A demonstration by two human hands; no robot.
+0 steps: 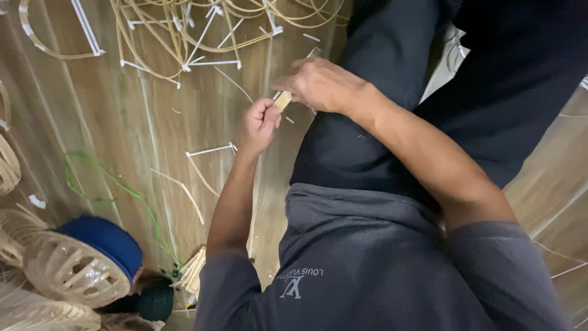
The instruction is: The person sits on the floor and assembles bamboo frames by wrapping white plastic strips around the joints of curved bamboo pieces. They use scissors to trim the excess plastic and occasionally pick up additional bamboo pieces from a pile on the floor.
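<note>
Your left hand pinches near end of thin bamboo strip, grip clenched on it; your right hand grasps same strip farther along, fingers closed over it. Strip held above wooden floor, beside your dark trouser leg. Bent cane frames along floor's far edge; blue spool and woven basket at near left corner
</note>
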